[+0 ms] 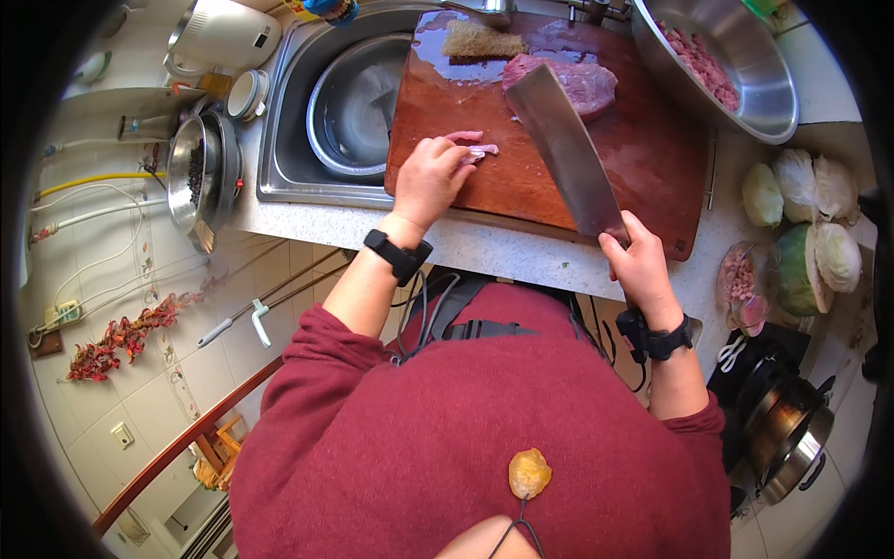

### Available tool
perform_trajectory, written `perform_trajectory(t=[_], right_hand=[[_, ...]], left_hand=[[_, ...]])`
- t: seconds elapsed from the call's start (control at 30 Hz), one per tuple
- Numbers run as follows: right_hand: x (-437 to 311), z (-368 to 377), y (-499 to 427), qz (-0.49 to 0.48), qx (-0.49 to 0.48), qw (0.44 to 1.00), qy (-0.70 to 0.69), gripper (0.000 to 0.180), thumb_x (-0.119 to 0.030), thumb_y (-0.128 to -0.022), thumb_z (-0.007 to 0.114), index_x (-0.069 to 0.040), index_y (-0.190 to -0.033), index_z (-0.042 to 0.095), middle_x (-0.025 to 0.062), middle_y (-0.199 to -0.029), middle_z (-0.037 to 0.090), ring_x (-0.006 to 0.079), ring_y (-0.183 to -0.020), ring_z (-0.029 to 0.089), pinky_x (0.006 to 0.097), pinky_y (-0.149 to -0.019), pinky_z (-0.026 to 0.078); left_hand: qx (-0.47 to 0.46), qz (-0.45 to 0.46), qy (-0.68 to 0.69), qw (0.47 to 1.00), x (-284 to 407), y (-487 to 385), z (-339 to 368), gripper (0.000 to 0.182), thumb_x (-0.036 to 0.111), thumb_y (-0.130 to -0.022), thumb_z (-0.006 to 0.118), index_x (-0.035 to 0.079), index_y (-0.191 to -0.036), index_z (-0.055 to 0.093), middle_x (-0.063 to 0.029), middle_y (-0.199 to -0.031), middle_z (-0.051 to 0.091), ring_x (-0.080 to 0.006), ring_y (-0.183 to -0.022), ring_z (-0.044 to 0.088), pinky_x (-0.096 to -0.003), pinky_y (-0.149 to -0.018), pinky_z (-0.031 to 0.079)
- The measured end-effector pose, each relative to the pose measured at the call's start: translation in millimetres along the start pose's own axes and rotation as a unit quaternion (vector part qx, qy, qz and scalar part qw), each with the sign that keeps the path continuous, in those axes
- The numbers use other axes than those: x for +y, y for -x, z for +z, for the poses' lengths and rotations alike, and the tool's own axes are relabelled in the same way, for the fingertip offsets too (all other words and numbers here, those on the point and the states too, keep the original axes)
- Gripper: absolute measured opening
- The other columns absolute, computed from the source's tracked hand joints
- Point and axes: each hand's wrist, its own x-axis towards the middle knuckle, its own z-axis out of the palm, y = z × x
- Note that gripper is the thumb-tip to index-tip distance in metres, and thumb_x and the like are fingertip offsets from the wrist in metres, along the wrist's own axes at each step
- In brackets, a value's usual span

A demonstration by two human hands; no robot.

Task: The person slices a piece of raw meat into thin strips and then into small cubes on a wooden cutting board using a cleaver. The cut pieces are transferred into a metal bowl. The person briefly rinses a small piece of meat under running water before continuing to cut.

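Observation:
My right hand (633, 260) grips the handle of a broad cleaver (567, 157), its blade angled up and left over the wooden cutting board (628, 189). The blade's far end overlaps the view of a large piece of raw meat (583, 84); whether they touch I cannot tell. My left hand (429, 178) rests at the board's left part, fingers bent down at small strips of raw meat (480, 151). Whether its fingertips pinch a strip is hidden. A tan scrubbing pad (482, 40) lies on the wet far end of the board.
Left of the board, a metal basin (328, 115) sits in the sink (269, 168). A steel bowl (768, 91) with cut meat stands at the far right. Cabbages (796, 272) and a bag of pinkish pieces (740, 279) lie on the right. A metal colander (183, 175) stands left.

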Motion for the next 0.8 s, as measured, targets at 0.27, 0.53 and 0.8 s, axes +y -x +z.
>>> perform_trajectory(t=[0.27,0.53,0.8], right_hand=[[9.3,13.2,2.1,-0.05,-0.006,0.998,0.031,0.015,-0.008,-0.094,0.065,0.0,-0.105,0.06,0.0003,-0.068,0.057,0.0064,-0.051,0.051,0.0258,-0.047,0.043],[10.7,5.7,2.5,-0.088,0.003,0.993,0.077,0.013,-0.007,-0.092,0.064,0.0,-0.102,0.06,0.0038,-0.068,0.058,0.0091,-0.053,0.054,0.0286,-0.05,0.045],[-9.4,-2.0,3.4,-0.253,-0.038,0.929,0.267,0.014,-0.005,-0.084,0.064,-0.007,-0.097,0.063,0.0157,-0.082,0.066,0.036,-0.076,0.067,0.045,-0.066,0.055]], left_hand=[[0.008,0.028,-0.016,0.999,7.5,-7.8,17.1,0.009,0.011,-0.084,0.072,0.01,-0.092,0.069,-0.0034,-0.111,0.072,-0.0274,-0.093,0.068,-0.0383,-0.078,0.056],[-0.013,0.076,-0.02,0.997,8.7,4.5,10.7,0.008,0.009,-0.084,0.067,0.011,-0.092,0.068,-0.005,-0.095,0.068,-0.0258,-0.09,0.067,-0.0364,-0.072,0.056],[0.063,0.095,-0.042,0.993,13.9,42.3,17.4,0.02,0.008,-0.078,0.067,0.012,-0.097,0.069,-0.0026,-0.088,0.063,-0.0224,-0.082,0.064,-0.035,-0.069,0.054]])
